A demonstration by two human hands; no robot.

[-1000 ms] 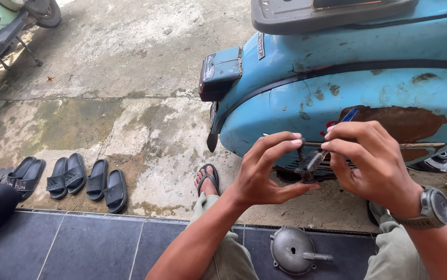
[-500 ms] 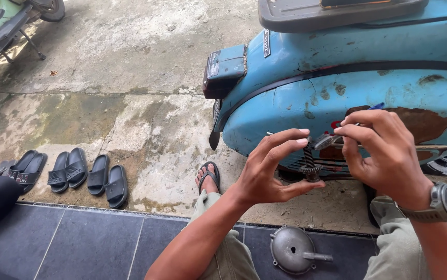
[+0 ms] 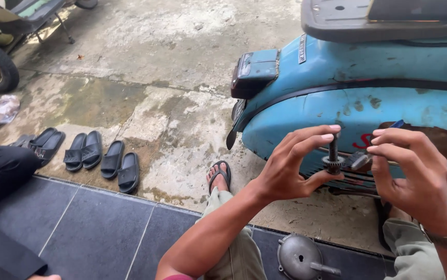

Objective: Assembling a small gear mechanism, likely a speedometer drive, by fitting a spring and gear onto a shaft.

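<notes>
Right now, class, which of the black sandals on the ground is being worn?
The flip-flop by the person's knee: a foot is in it. The black slides lined up to the left of it lie empty.

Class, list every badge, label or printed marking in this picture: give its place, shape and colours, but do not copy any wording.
Small silver badge: narrow upright rectangle on the blue scooter's rear body, behind the seat.
Red marking: painted on the blue side panel, partly hidden behind the right hand.
White print: on a black slide sandal's strap, far left of the row.
</notes>
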